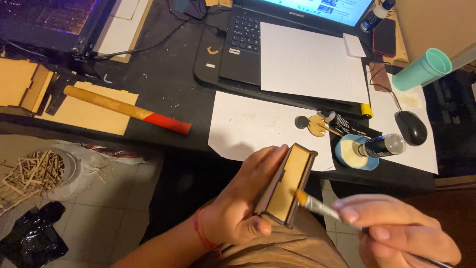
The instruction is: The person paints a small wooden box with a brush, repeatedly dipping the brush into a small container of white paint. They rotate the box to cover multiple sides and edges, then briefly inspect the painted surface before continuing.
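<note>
My left hand (238,203) grips a small flat wooden box (286,184) with dark burnt edges, tilted so its light face points up, low in the middle of the view above my lap. My right hand (401,233) holds a thin paintbrush (317,205) by its handle at the lower right. The brush's orange-tipped bristles touch the lower part of the box's face. A red string circles my left wrist.
A black desk (163,84) carries a laptop (248,39) with white sheets (310,62), a hammer (126,109) with a red-ended handle, a black mouse (411,126), a teal cup (424,69), a lying bottle (382,146) on a blue lid, and wooden parts. Wood scraps (32,173) lie on the floor.
</note>
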